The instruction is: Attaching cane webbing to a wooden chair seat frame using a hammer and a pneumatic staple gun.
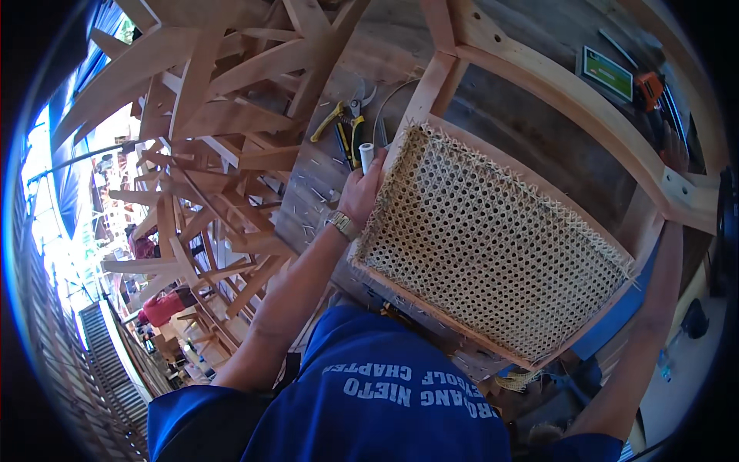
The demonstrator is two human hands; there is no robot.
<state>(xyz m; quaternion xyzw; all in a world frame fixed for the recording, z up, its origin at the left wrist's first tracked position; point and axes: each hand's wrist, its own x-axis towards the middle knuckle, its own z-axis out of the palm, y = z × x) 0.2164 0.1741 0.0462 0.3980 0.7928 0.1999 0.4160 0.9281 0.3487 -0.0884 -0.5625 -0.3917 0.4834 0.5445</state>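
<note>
A wooden chair frame [539,73] lies on the worktable, its seat covered with a woven cane panel [493,239]. Frayed cane ends stick out along the panel's edges. My left hand [362,191], with a watch at its wrist, is at the panel's left edge, closed round a white cylindrical stick [367,156] whose upper end shows. My right arm passes behind the frame's right corner. Beyond that corner my right hand [675,152] shows in part, close to an orange-and-black tool [650,88]; its grip is hidden.
Yellow-handled pruning shears [356,115] and other hand tools lie left of the panel, among scattered cane bits. A tablet-like screen [606,73] is at the far right. Many bare wooden chair frames [231,123] are stacked on the left. A person in red [163,306] is further off.
</note>
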